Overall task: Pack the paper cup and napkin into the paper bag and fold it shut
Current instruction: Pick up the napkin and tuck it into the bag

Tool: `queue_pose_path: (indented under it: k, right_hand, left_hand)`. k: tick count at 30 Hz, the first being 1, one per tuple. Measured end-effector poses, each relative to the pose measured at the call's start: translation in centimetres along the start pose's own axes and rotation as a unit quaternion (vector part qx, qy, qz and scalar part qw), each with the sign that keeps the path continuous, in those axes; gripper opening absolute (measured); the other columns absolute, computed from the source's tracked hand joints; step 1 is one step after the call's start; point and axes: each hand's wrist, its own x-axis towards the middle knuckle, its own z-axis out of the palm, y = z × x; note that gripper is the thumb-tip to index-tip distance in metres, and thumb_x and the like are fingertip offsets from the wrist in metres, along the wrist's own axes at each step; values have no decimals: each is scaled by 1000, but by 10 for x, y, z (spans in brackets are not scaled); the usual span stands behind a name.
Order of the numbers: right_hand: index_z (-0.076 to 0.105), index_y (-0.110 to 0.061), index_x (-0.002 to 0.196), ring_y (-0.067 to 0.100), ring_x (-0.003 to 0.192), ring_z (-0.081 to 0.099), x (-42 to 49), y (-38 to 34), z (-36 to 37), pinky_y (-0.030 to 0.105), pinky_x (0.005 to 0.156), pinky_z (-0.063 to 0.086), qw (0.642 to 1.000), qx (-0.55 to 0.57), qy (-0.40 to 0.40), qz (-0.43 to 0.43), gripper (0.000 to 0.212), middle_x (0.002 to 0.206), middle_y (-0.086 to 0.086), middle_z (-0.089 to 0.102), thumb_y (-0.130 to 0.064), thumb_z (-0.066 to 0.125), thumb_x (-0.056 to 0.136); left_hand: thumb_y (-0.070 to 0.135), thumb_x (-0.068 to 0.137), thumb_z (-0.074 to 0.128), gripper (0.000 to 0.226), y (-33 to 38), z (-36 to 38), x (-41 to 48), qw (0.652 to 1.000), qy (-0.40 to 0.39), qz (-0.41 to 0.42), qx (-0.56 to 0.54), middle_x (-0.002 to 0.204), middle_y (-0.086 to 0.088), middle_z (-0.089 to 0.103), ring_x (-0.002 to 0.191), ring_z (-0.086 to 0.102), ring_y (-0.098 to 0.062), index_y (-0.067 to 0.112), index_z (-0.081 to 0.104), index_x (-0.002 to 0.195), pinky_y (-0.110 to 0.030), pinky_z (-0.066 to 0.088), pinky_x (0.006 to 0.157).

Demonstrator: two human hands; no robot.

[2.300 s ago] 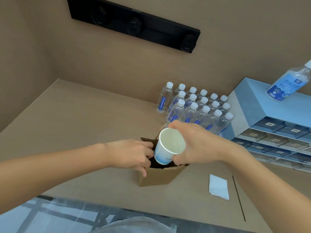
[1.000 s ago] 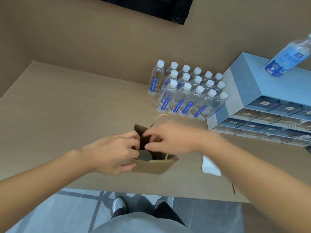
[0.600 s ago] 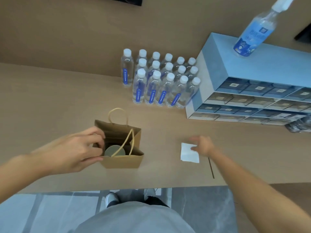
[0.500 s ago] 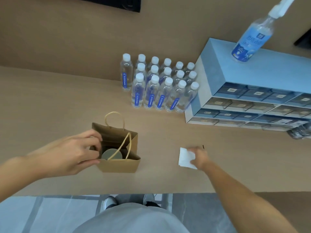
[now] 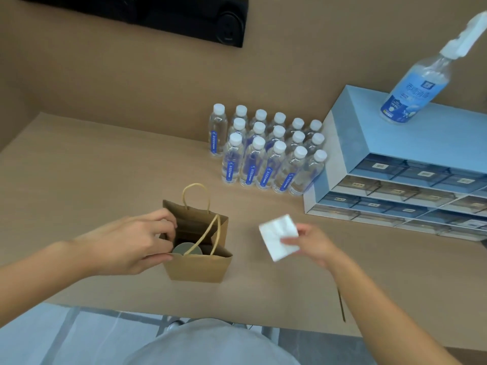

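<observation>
- Napkin [image 5: 279, 237] sits pinched in the fingers [image 5: 288, 241] of your right hand [image 5: 313, 242], lifted off the counter [image 5: 105, 180] at centre-right of the frame; the white folded square hangs tilted, with one corner pointing toward the upper left.
- Your left hand [image 5: 131, 242] is at the left edge of the paper bag [image 5: 197, 267], with its fingers clamped on that wall: thumb on the near side, the other fingertips curled over the rim, holding the mouth open.
- The paper cup [image 5: 181, 250] is already inside, standing upright in the left part of the bag with its round opening facing up; one twine handle lies slack across the mouth and over the cup.
- The relation that matters is this: the open mouth lies to the left of the napkin and slightly lower in the frame, near but not touching. The right hand is the nearer one and already holds it, so I judge the next move to be a short carry leftward, then down.
- The free room in the bag looks to be on the right side, beside the cup. Aim there, and turn the napkin so its flat face runs along the bag's long walls.
- That loose handle could catch the napkin; nudge it aside or slip in under it.
- Folding the top shut is not yet begun.
- The water bottles [image 5: 266, 154] and the drawer unit [image 5: 395, 180] stand well clear, toward the top and right of the frame.
</observation>
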Motion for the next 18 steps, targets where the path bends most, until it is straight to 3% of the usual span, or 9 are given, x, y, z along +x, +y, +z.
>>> queue_pose_path:
  k: [2, 3, 5, 7, 10, 12, 14, 16, 18]
  right_hand:
    - [64, 6, 118, 21, 83, 73, -23, -53, 13, 30, 71, 62, 986, 128, -62, -83, 32, 101, 12, 77, 7, 64, 85]
    - [67, 1, 116, 19, 87, 73, -36, -79, 23, 25, 71, 61, 976, 131, -89, -148, 30, 100, 6, 78, 5, 63, 87]
    - [74, -17, 110, 17, 96, 72, -61, -121, 55, 24, 75, 60, 947, 12, -106, -302, 32, 101, -2, 78, 4, 60, 90]
    - [75, -28, 108, 27, 99, 71, -78, -145, 93, 38, 81, 60, 898, -174, -96, -393, 45, 104, -2, 78, 7, 54, 90]
    - [75, -12, 108, 20, 99, 68, -90, -154, 136, 32, 86, 53, 805, -365, -111, -454, 43, 106, 4, 76, 13, 52, 83]
    - [74, -6, 101, 22, 86, 62, -96, -154, 149, 33, 75, 50, 739, -475, -125, -461, 35, 92, 5, 72, 11, 53, 79]
    - [71, -11, 95, 22, 82, 56, -104, -159, 152, 35, 70, 48, 686, -559, -80, -460, 26, 86, 0, 64, 3, 55, 79]
    - [69, -14, 84, 22, 71, 56, -115, -165, 151, 37, 61, 49, 699, -538, -26, -470, 16, 73, -1, 61, -6, 56, 82]
    - [63, -17, 70, 17, 51, 46, -125, -168, 146, 34, 45, 42, 748, -467, 6, -471, 15, 53, -1, 50, -11, 57, 82]
  left_hand:
    - [37, 95, 57, 22, 2, -2, 0, 1000, -3, -3, 2, 94, 2, 60, 110, 51, -19, 22, 60, 78, -37, 56, 69]
    - [37, 95, 57, 23, 3, -2, -1, 1000, -6, -6, 4, 95, 2, 60, 110, 50, -19, 22, 61, 78, -37, 57, 69]
    - [38, 95, 56, 24, 5, -2, -2, 1000, -16, -10, 10, 96, 1, 61, 111, 49, -18, 21, 64, 79, -38, 57, 68]
    - [36, 93, 60, 23, 7, -4, -4, 1000, -12, -13, 22, 94, 0, 62, 107, 50, -17, 19, 65, 78, -38, 57, 63]
    - [33, 89, 62, 19, 9, -4, -10, 998, 12, -19, 50, 89, -6, 64, 100, 45, -18, 18, 63, 78, -35, 58, 54]
    - [36, 93, 55, 23, 8, 0, -13, 998, 0, -35, 48, 93, -6, 63, 106, 47, -22, 18, 63, 81, -37, 58, 58]
    - [39, 95, 53, 26, 9, 4, -17, 998, -4, -55, 39, 97, -4, 61, 115, 45, -22, 19, 64, 81, -38, 58, 61]
    - [40, 92, 59, 22, 10, 4, -20, 997, 17, -68, 42, 98, -3, 60, 110, 46, -17, 22, 65, 81, -33, 55, 57]
    - [38, 86, 68, 21, 11, 3, -21, 995, 41, -78, 47, 85, -1, 58, 89, 42, -12, 23, 62, 72, -25, 43, 45]
